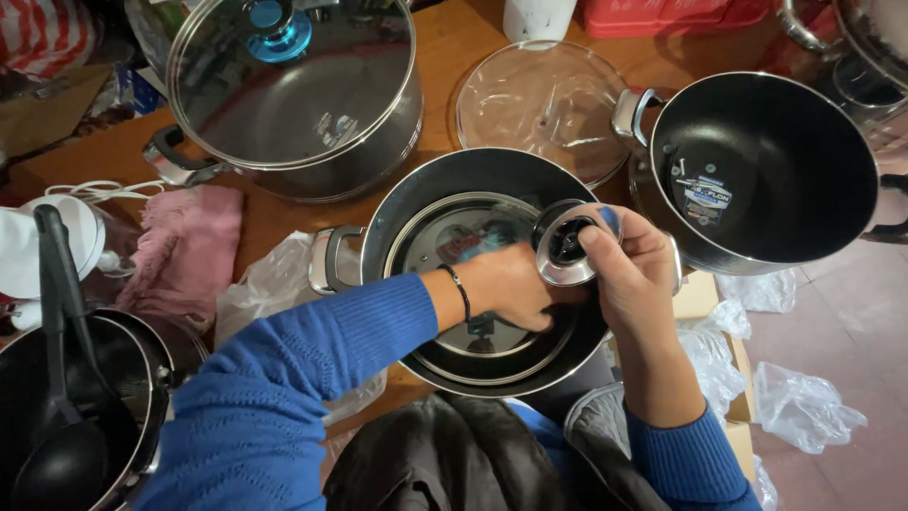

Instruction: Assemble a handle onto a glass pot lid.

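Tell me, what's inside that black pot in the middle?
A glass lid lies inside the middle pot. The left hand covers part of it; the pot's bottom underneath is mostly hidden.

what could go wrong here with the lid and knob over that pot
1. The round metal lid knob sits only in the right hand's fingertip grip; it could slip and drop into the black non-stick pot.
2. The left hand steadies the glass lid with a steel rim inside the pot; a shift might knock glass against the wall.
3. The loose clear glass lid lying nearby could get bumped.
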